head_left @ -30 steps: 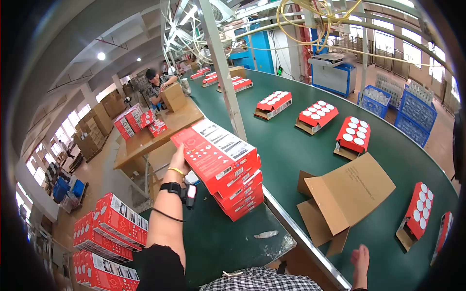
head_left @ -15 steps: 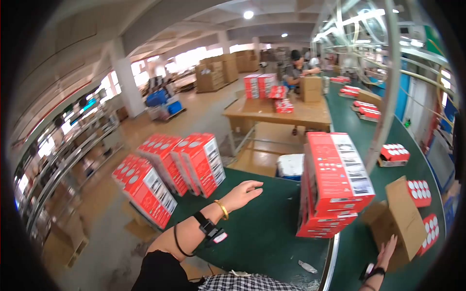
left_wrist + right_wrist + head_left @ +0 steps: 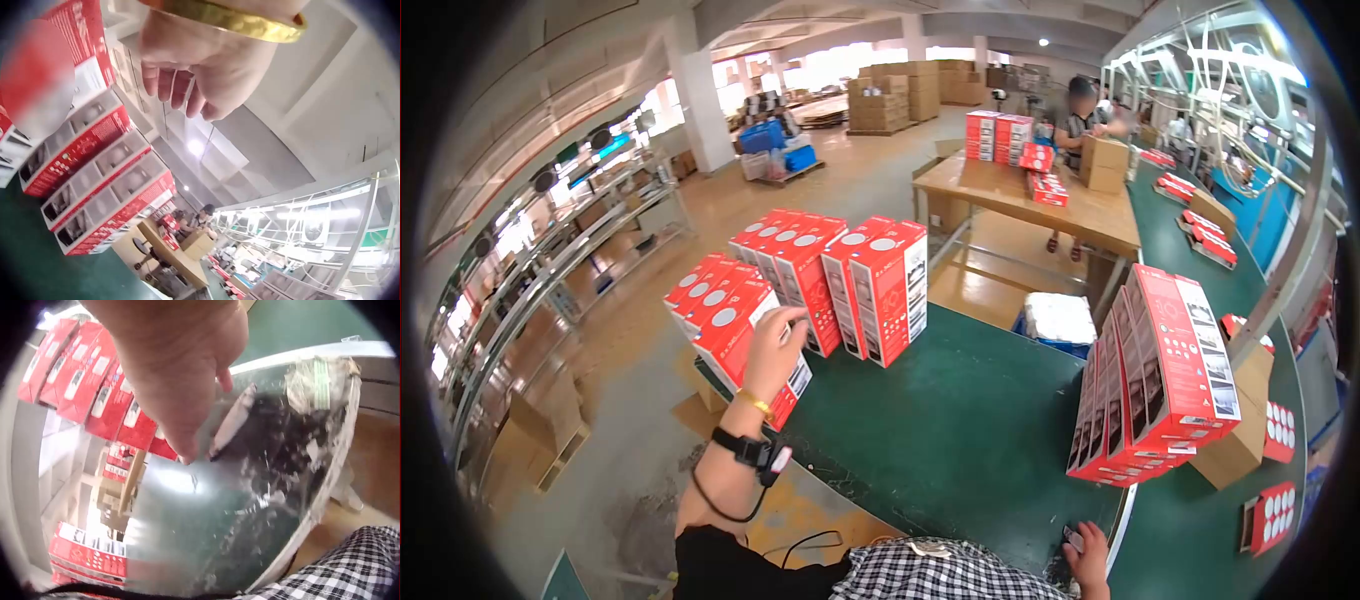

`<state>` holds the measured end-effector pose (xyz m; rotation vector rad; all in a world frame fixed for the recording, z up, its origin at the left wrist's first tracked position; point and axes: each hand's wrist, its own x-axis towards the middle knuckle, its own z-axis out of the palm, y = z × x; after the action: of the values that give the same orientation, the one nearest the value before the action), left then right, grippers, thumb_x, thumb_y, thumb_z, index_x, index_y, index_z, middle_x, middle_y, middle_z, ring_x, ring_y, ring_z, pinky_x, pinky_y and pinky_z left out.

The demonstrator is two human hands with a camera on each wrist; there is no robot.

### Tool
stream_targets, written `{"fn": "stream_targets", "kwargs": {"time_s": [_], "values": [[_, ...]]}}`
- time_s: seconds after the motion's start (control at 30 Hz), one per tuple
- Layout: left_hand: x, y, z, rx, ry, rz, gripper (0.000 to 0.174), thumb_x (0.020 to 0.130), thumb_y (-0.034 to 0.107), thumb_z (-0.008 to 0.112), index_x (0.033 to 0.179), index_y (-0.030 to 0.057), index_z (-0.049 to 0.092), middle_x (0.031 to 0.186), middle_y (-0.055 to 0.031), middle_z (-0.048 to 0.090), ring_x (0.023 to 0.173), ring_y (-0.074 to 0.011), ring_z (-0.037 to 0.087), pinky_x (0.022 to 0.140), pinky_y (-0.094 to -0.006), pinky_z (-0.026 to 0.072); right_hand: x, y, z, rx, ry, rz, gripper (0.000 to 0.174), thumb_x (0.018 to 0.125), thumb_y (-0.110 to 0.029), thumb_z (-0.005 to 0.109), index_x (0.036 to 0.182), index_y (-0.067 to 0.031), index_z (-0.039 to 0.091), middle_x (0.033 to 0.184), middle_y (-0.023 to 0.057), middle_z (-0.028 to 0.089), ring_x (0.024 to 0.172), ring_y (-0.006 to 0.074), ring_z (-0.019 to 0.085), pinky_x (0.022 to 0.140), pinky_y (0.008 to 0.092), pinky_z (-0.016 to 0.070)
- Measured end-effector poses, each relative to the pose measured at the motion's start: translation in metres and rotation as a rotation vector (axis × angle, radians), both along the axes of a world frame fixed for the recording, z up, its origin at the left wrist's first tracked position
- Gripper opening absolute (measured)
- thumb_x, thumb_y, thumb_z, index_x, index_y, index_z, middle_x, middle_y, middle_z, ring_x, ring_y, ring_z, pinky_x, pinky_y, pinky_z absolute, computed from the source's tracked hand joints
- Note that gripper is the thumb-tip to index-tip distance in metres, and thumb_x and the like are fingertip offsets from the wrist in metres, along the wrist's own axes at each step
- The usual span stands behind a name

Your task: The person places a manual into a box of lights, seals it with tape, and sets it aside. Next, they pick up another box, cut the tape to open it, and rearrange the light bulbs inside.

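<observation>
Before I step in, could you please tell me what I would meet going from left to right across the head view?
Pale pillar, left hand, two upright red boxes, tall red box stack, lowest red box with white circles at far right.

a dark green tabletop (image 3: 960,430) carries upright red boxes (image 3: 810,275) grouped along its left end and a stack of more red boxes (image 3: 1170,365) at its right edge. its near corner is worn and scuffed, with a slim pale item (image 3: 232,428) and crumpled plastic (image 3: 306,384) lying there. alongside, a green belt (image 3: 1195,530) bears a brown carton (image 3: 1250,440) and red packs with white discs (image 3: 1275,515). a wooden tabletop (image 3: 940,185) beyond holds further red boxes.
</observation>
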<state>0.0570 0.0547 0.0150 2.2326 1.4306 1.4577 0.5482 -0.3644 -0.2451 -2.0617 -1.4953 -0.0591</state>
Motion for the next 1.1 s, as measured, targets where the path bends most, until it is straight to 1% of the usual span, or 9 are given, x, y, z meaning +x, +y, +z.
{"fn": "stream_targets", "kwargs": {"time_s": [0.07, 0.23, 0.33, 0.43, 0.63, 0.7, 0.77, 0.83, 1.1], "values": [[0.027, 0.038, -0.012, 0.121, 0.044, -0.092, 0.031, 0.089, 0.016, 0.069, 0.116, 0.0010, 0.065, 0.116, -0.0187, 0.065, 0.112, -0.0348, 0.060, 0.098, -0.0417, 0.0469, -0.029, 0.015, 0.013, -0.382, 0.154, -0.079, 0.065, 0.076, -0.018, 0.076, 0.136, -0.0059, 0.055, 0.141, 0.0185, 0.051, 0.133, 0.0366, 0.045, 0.109, 0.0500, 0.0361], [0.080, 0.124, -0.036, 0.181, 0.209, 0.013, 0.055, 0.085, 0.025, 0.075, 0.132, 0.0041, 0.057, 0.139, -0.0204, 0.051, 0.133, -0.0375, 0.045, 0.112, -0.0487, 0.0345, -0.044, 0.010, -0.017, -0.324, -0.025, -0.208, 0.068, 0.075, -0.016, 0.076, 0.139, -0.0093, 0.052, 0.139, 0.0157, 0.053, 0.131, 0.0362, 0.046, 0.109, 0.0489, 0.0370], [0.095, 0.151, -0.031, 0.217, 0.413, 0.105, 0.062, 0.082, 0.034, 0.076, 0.133, 0.0057, 0.057, 0.148, -0.0190, 0.044, 0.142, -0.0376, 0.033, 0.119, -0.0515, 0.0236, -0.051, 0.006, -0.029, -0.301, -0.074, -0.467, 0.056, 0.075, -0.011, 0.072, 0.130, -0.0085, 0.058, 0.127, 0.0158, 0.057, 0.122, 0.0365, 0.052, 0.102, 0.0480, 0.0428], [0.108, 0.152, -0.039, 0.239, 0.469, 0.031, 0.060, 0.080, 0.034, 0.079, 0.130, 0.0074, 0.060, 0.149, -0.0190, 0.042, 0.142, -0.0390, 0.033, 0.119, -0.0521, 0.0242, -0.066, 0.007, -0.028, -0.302, -0.262, -0.487, 0.011, 0.085, -0.010, 0.060, 0.094, -0.0060, 0.063, 0.097, 0.0112, 0.061, 0.093, 0.0294, 0.060, 0.078, 0.0444, 0.0494], [0.133, 0.088, -0.050, 0.070, 0.073, -0.310, 0.043, 0.079, 0.014, 0.079, 0.117, 0.0073, 0.061, 0.139, -0.0214, 0.050, 0.130, -0.0396, 0.047, 0.108, -0.0455, 0.0414, -0.095, 0.033, -0.008, -0.381, 0.001, -0.445, 0.026, 0.082, -0.008, 0.058, 0.107, -0.0053, 0.063, 0.098, 0.0186, 0.062, 0.096, 0.0364, 0.061, 0.084, 0.0479, 0.0520], [0.128, 0.058, -0.041, 0.069, 0.090, -0.332, 0.041, 0.080, 0.011, 0.077, 0.118, 0.0069, 0.061, 0.131, -0.0201, 0.054, 0.125, -0.0382, 0.051, 0.105, -0.0427, 0.0438, -0.091, 0.037, -0.017, -0.188, 0.096, -0.264, 0.022, 0.089, -0.013, 0.057, 0.110, -0.0045, 0.061, 0.096, 0.0163, 0.065, 0.088, 0.0317, 0.066, 0.077, 0.0472, 0.0538], [0.118, 0.012, -0.030, -0.001, 0.039, -0.435, 0.045, 0.080, 0.009, 0.076, 0.123, 0.0080, 0.062, 0.131, -0.0191, 0.053, 0.124, -0.0370, 0.052, 0.105, -0.0422, 0.0442, -0.115, 0.065, 0.051, -0.223, 0.787, -0.303, 0.023, 0.096, -0.016, 0.055, 0.115, -0.0040, 0.060, 0.087, 0.0113, 0.066, 0.073, 0.0220, 0.065, 0.065, 0.0369, 0.0538], [0.110, -0.035, -0.026, -0.120, 0.027, -0.534, 0.053, 0.077, 0.008, 0.077, 0.128, 0.0092, 0.062, 0.132, -0.0178, 0.053, 0.124, -0.0363, 0.052, 0.105, -0.0429, 0.0437, -0.130, 0.088, 0.106, -0.122, 0.992, -0.183, 0.024, 0.102, -0.023, 0.054, 0.116, -0.0045, 0.059, 0.078, 0.0038, 0.062, 0.062, 0.0129, 0.058, 0.058, 0.0297, 0.0495], [0.109, -0.145, -0.025, -0.072, 0.201, -0.753, 0.068, 0.068, 0.018, 0.091, 0.130, 0.0105, 0.063, 0.133, -0.0150, 0.050, 0.118, -0.0312, 0.053, 0.096, -0.0408, 0.0460, -0.160, 0.129, 0.215, -0.021, 1.000, 0.221, 0.028, 0.106, -0.029, 0.048, 0.104, -0.0038, 0.059, 0.076, 0.0008, 0.061, 0.061, 0.0081, 0.054, 0.056, 0.0261, 0.0456]]}}
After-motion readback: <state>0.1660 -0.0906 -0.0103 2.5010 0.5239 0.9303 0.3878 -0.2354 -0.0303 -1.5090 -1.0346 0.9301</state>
